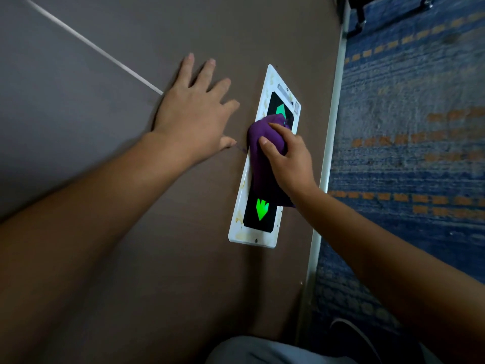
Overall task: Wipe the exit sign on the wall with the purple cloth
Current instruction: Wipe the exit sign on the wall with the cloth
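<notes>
Your right hand (286, 156) grips the cloth (262, 158) mid-sign (262, 166), long axis running away from you; left hand (194, 111) splayed flat on wall (105, 114) beside.

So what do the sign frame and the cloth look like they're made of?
The sign frame looks like glossy white plastic: smooth, faintly reflective, with yellowish stains along its edges and a screw at the bottom. The cloth looks like soft matte fabric, bunched in folds under the right hand; exact weave unclear.
</notes>
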`<state>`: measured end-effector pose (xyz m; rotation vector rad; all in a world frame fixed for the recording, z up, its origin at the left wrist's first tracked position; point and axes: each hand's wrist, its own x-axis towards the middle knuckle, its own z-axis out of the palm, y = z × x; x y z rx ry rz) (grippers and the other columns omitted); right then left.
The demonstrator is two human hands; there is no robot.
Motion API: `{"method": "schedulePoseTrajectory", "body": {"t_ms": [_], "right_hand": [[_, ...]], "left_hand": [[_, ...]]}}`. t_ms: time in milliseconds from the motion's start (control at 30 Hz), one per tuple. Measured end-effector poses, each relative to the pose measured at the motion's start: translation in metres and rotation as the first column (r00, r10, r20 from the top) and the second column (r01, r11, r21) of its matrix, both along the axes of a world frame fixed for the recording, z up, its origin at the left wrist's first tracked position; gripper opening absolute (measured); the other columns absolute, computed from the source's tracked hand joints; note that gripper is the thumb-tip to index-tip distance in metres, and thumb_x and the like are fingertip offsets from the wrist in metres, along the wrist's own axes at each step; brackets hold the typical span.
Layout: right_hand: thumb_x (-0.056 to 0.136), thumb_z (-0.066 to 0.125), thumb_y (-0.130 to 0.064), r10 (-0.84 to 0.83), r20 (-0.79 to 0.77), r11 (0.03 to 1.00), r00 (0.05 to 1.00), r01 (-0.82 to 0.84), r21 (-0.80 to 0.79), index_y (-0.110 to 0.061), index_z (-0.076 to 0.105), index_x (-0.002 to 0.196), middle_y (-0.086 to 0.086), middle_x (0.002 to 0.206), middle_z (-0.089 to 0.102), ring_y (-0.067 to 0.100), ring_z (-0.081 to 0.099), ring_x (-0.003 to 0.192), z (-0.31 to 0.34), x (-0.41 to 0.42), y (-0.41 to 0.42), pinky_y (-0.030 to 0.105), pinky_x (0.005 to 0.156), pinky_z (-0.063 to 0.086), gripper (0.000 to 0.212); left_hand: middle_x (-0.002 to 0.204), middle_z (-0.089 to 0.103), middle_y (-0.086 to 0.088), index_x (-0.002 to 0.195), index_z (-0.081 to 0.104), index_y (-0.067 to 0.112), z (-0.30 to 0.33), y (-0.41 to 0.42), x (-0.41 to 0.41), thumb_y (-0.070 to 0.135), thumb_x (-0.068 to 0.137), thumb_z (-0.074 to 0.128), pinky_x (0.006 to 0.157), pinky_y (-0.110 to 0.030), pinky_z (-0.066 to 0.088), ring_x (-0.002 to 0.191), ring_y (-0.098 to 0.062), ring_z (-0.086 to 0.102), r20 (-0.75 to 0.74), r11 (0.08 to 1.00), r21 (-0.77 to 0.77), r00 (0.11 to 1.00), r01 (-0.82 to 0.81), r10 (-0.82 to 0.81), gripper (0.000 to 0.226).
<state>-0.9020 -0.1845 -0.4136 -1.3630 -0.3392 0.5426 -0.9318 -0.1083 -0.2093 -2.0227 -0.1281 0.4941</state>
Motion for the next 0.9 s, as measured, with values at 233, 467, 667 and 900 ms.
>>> {"method": "schedulePoseTrajectory", "body": {"t_ms": [233, 467, 667, 900], "right_hand": [[0.096, 0.060, -0.048, -0.024, 0.093, 0.999, 0.995, 0.027, -0.036, -0.032, 0.056, 0.141, 0.000, 0.132, 0.055, 0.017, 0.053, 0.119, -0.005, -0.005, 0.004, 0.030, 0.096, 0.042, 0.048], [0.101, 0.047, -0.053, -0.009, 0.119, 0.999, 0.993, 0.015, -0.048, -0.035, 0.042, 0.152, -0.001, 0.155, 0.043, 0.023, 0.041, 0.139, -0.007, -0.012, 0.014, 0.039, 0.112, 0.036, 0.054], [0.101, 0.048, -0.053, -0.012, 0.117, 0.999, 0.993, 0.016, -0.035, -0.038, 0.039, 0.153, -0.004, 0.160, 0.036, 0.016, 0.034, 0.145, -0.008, -0.036, 0.006, 0.030, 0.110, 0.029, 0.055], [0.099, 0.055, -0.051, 0.014, 0.127, 1.000, 0.992, -0.013, -0.003, -0.039, 0.041, 0.152, -0.006, 0.161, 0.034, 0.007, 0.032, 0.144, -0.012, -0.072, -0.012, 0.026, 0.110, 0.029, 0.056]], "left_hand": [[0.164, 0.031, -0.004, 0.153, 0.037, 0.034, 0.003, 0.000, 0.001, 0.068, 0.091, 0.046, 0.123, -0.063, 0.003, 0.155, -0.035, 0.012, -0.030, 0.999, -0.044, 0.999, 0.013, -0.014, 0.071], [0.163, 0.032, -0.003, 0.151, 0.039, 0.036, -0.001, 0.003, 0.001, 0.071, 0.089, 0.045, 0.123, -0.063, 0.003, 0.155, -0.035, 0.014, -0.019, 0.999, -0.048, 1.000, 0.012, -0.013, 0.071], [0.162, 0.034, -0.004, 0.150, 0.041, 0.035, -0.001, 0.003, 0.001, 0.070, 0.088, 0.049, 0.123, -0.063, 0.003, 0.155, -0.035, 0.014, -0.018, 0.998, -0.059, 1.000, 0.011, -0.012, 0.071], [0.163, 0.033, -0.003, 0.151, 0.040, 0.036, 0.000, 0.002, 0.001, 0.067, 0.090, 0.049, 0.122, -0.063, 0.003, 0.155, -0.035, 0.014, -0.025, 0.998, -0.058, 1.000, 0.008, -0.010, 0.069]]}}
